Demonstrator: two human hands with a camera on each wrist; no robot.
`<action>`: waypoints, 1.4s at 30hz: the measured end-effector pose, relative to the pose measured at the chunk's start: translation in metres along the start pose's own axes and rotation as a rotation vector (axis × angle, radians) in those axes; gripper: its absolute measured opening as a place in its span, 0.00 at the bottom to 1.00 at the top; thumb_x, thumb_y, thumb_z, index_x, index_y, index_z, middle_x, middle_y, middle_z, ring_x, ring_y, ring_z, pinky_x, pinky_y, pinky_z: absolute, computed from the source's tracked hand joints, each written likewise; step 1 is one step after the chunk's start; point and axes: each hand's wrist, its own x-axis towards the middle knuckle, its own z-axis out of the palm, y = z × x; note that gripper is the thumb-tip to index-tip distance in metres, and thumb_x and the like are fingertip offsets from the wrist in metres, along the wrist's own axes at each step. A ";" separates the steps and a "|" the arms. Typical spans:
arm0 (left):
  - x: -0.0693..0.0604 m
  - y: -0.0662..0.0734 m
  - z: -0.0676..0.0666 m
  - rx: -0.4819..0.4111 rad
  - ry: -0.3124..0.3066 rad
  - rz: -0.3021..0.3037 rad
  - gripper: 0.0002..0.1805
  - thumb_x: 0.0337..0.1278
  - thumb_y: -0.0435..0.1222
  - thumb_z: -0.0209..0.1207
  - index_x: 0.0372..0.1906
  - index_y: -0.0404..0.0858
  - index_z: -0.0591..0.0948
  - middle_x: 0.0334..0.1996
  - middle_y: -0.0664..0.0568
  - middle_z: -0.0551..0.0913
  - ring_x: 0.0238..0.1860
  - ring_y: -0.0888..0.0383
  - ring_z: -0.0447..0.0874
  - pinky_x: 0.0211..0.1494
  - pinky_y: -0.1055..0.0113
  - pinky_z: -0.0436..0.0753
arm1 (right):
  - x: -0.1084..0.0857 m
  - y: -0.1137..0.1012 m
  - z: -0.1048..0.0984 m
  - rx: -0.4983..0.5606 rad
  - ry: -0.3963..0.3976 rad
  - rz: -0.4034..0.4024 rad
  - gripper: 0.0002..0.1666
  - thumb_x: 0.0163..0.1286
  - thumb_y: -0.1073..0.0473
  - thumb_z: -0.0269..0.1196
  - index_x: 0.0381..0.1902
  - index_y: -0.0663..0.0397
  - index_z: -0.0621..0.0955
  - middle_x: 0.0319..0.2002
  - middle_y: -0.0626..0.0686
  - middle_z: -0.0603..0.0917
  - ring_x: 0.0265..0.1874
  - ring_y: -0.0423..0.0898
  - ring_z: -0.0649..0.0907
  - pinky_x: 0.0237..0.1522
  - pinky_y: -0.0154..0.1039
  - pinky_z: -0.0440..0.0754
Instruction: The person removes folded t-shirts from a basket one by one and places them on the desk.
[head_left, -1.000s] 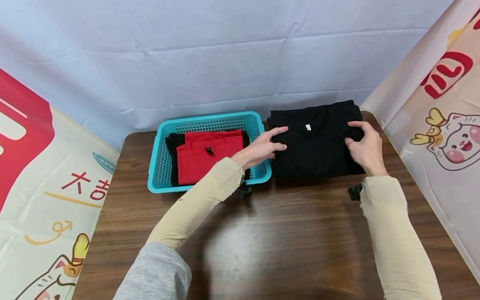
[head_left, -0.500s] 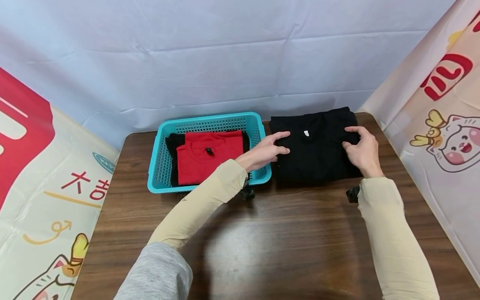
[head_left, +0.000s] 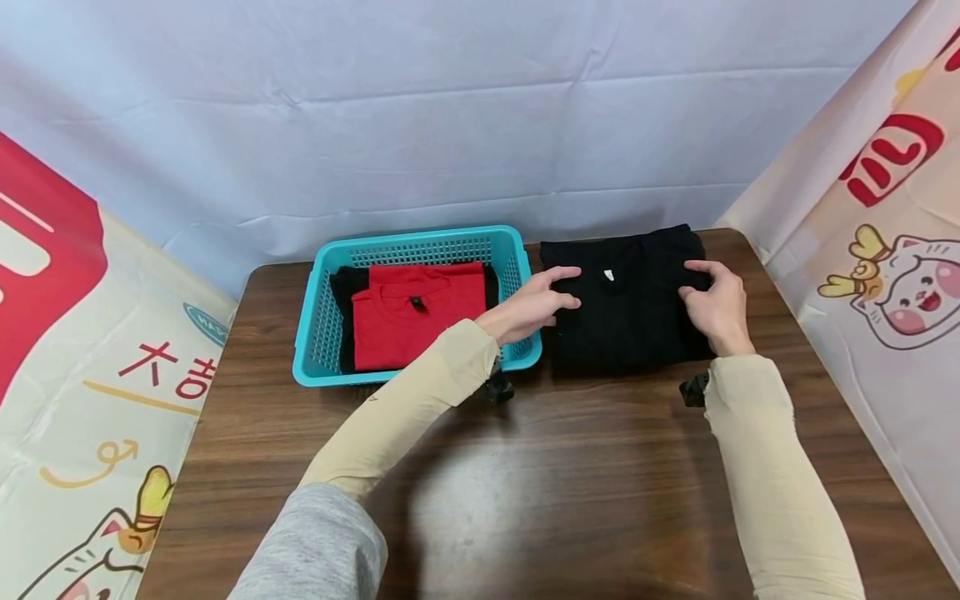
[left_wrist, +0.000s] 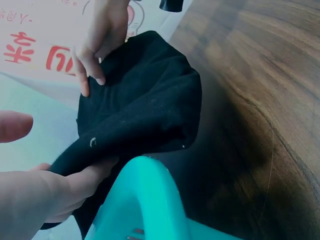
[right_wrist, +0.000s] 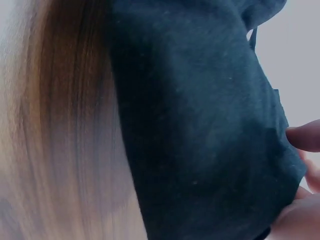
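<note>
A folded black T-shirt (head_left: 626, 321) with a small white neck label lies right of the basket, toward the back of the table. My left hand (head_left: 528, 307) grips its left side. In the left wrist view, fingers (left_wrist: 85, 180) reach beneath the black cloth. My right hand (head_left: 716, 307) holds the opposite side, with thumb and forefinger on top. The right wrist view has the shirt's edge (right_wrist: 292, 160) between thumb and fingers. Inside the turquoise basket (head_left: 303, 350) a folded red T-shirt (head_left: 405, 321) rests on black cloth (head_left: 347, 287).
The brown wooden table (head_left: 570, 483) carries everything. A pale cloth backdrop (head_left: 450, 125) hangs right behind it, and printed banners flank both sides. The basket's right rim is close beside my left hand and the black T-shirt.
The black T-shirt has shifted slightly toward me and to the left, its right side most. My right hand has moved left and nearer with it; my left hand has moved slightly nearer.
</note>
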 end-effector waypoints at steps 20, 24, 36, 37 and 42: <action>0.006 -0.004 -0.001 -0.033 0.042 -0.066 0.34 0.67 0.30 0.52 0.75 0.45 0.56 0.77 0.49 0.47 0.74 0.49 0.55 0.72 0.46 0.63 | 0.001 0.004 0.007 0.039 -0.145 0.024 0.31 0.71 0.60 0.53 0.70 0.61 0.65 0.73 0.68 0.57 0.72 0.64 0.57 0.69 0.61 0.59; 0.005 -0.005 -0.004 -0.042 0.065 -0.067 0.33 0.67 0.30 0.52 0.74 0.44 0.57 0.76 0.49 0.49 0.73 0.50 0.57 0.73 0.50 0.64 | 0.002 0.004 0.006 0.031 -0.167 0.023 0.32 0.72 0.56 0.53 0.71 0.61 0.64 0.73 0.68 0.56 0.73 0.64 0.56 0.69 0.62 0.59; -0.026 -0.003 -0.025 -0.073 0.162 0.047 0.24 0.67 0.29 0.51 0.67 0.39 0.67 0.65 0.45 0.68 0.61 0.47 0.76 0.68 0.54 0.72 | 0.004 0.000 0.004 0.041 -0.170 0.018 0.32 0.74 0.51 0.51 0.70 0.61 0.65 0.72 0.67 0.60 0.71 0.62 0.61 0.69 0.59 0.60; -0.031 -0.001 -0.028 -0.070 0.171 0.057 0.24 0.68 0.29 0.51 0.67 0.39 0.68 0.64 0.46 0.69 0.59 0.46 0.78 0.67 0.54 0.73 | 0.004 -0.001 0.004 0.036 -0.170 0.020 0.32 0.74 0.51 0.51 0.70 0.61 0.65 0.72 0.67 0.60 0.70 0.62 0.61 0.68 0.59 0.61; -0.058 0.002 -0.051 -0.004 0.218 0.116 0.23 0.68 0.30 0.51 0.66 0.40 0.69 0.63 0.45 0.70 0.56 0.46 0.82 0.62 0.57 0.78 | 0.004 0.001 0.001 0.013 -0.157 0.037 0.33 0.74 0.49 0.50 0.70 0.62 0.66 0.69 0.68 0.63 0.67 0.64 0.64 0.65 0.60 0.64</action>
